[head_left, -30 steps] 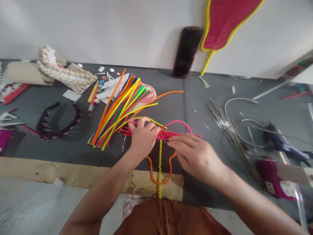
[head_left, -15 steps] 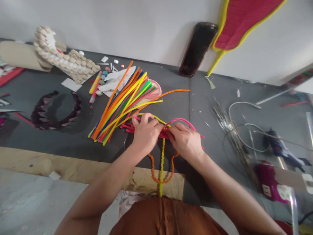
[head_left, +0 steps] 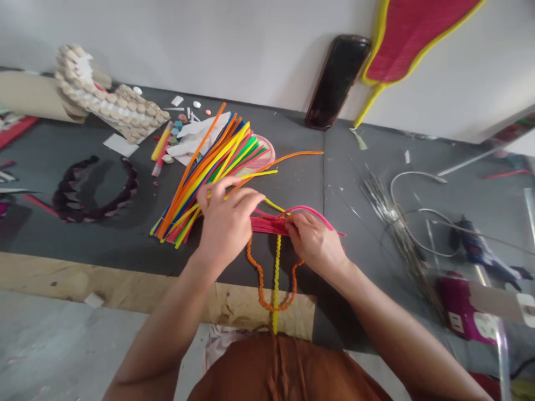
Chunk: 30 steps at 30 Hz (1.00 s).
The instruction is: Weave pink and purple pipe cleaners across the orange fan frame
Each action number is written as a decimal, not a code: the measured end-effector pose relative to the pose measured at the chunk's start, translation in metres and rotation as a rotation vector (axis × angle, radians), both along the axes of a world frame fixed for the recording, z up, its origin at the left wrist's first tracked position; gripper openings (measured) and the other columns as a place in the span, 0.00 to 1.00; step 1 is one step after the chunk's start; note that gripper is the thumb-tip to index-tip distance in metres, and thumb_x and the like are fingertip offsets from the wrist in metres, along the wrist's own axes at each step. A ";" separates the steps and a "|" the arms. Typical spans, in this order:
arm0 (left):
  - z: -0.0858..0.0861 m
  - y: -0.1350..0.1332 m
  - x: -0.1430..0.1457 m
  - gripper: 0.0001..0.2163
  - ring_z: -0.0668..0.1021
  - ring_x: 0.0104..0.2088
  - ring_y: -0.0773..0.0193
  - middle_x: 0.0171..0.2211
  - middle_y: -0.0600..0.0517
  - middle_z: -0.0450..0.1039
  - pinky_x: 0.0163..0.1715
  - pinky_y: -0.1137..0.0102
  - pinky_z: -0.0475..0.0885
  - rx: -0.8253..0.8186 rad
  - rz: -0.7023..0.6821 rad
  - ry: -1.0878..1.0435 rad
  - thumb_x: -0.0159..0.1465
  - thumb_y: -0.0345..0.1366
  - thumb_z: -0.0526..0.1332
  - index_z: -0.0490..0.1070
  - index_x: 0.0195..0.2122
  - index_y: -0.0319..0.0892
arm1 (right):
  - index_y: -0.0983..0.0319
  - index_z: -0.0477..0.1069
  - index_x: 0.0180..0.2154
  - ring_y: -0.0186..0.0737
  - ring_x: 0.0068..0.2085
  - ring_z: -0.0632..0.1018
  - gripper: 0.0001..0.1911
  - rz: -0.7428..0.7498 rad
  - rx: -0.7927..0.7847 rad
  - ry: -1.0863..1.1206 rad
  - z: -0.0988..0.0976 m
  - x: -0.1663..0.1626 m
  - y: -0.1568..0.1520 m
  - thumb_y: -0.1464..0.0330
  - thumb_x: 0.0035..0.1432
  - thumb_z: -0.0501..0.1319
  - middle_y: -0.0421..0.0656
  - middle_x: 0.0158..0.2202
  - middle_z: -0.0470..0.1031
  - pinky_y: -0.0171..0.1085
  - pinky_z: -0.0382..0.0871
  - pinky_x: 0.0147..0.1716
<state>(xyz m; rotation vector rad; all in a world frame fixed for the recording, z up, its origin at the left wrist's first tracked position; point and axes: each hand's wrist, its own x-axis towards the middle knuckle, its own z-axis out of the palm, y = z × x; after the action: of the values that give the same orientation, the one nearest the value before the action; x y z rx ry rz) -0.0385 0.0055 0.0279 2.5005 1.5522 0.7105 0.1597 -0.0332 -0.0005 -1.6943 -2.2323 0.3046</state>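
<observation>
In the head view, your right hand (head_left: pixel 315 239) had its thumb and fingertips pinching the pink stems (head_left: pixel 267 225), which stretched left from that grip while one strand arched just above your right knuckles. Your left hand (head_left: pixel 225 225) had its fingers bent and spread apart near the left part of those stems, in front of the bundle of coloured stems (head_left: pixel 209 167), though whether its fingertips touched anything could not be told. Nearer you than both sets of fingers, a twisted orange loop (head_left: pixel 260 275) curved around a twisted yellow strand (head_left: pixel 276 267).
</observation>
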 end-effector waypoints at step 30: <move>-0.001 -0.017 -0.014 0.05 0.75 0.40 0.57 0.27 0.54 0.76 0.48 0.56 0.56 0.090 0.218 0.026 0.62 0.36 0.64 0.76 0.29 0.47 | 0.65 0.72 0.52 0.43 0.48 0.75 0.17 0.199 -0.111 -0.086 0.003 -0.001 -0.007 0.75 0.66 0.51 0.52 0.51 0.74 0.39 0.72 0.47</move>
<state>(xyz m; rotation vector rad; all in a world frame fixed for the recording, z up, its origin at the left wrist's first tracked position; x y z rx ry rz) -0.0521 -0.0116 0.0272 2.4343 1.8628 0.7962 0.1587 -0.0397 0.0027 -1.5669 -2.4962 0.4175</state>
